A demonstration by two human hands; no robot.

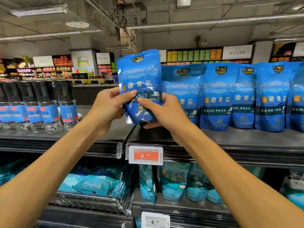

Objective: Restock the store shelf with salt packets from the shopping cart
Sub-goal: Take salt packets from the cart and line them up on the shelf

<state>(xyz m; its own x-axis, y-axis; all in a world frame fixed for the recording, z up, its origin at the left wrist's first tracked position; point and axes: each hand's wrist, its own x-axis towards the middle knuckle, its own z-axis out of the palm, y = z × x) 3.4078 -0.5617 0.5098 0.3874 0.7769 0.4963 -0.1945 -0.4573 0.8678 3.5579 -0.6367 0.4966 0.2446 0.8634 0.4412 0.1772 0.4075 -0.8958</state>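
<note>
A supermarket aisle is stretching behind a dark top shelf [246, 140], with an orange price tag [145, 155] clipped to its front edge just below your hands. You are holding one blue salt packet [139, 76] upright above the shelf's left end: your left hand [108, 104] is pinching its lower left side with thumb in front, and your right hand [162, 111] is wrapping fingers around its lower right corner and base. Just to the right of your right hand, a row of matching packets [230, 96] is standing upright; well to the left of your left hand, a row of dark-capped grinder bottles [41, 106] is standing. The shopping cart is lying out of view.

Risks from here, as judged: the packet is soft and top-heavy, so it is likely to slump forward off the shelf edge if you are releasing it before its base is sitting flat. Pushing it rightward too firmly is risking a domino lean along the standing row. Setting it too far left is risking it tipping into the gap beside the bottles.
</note>
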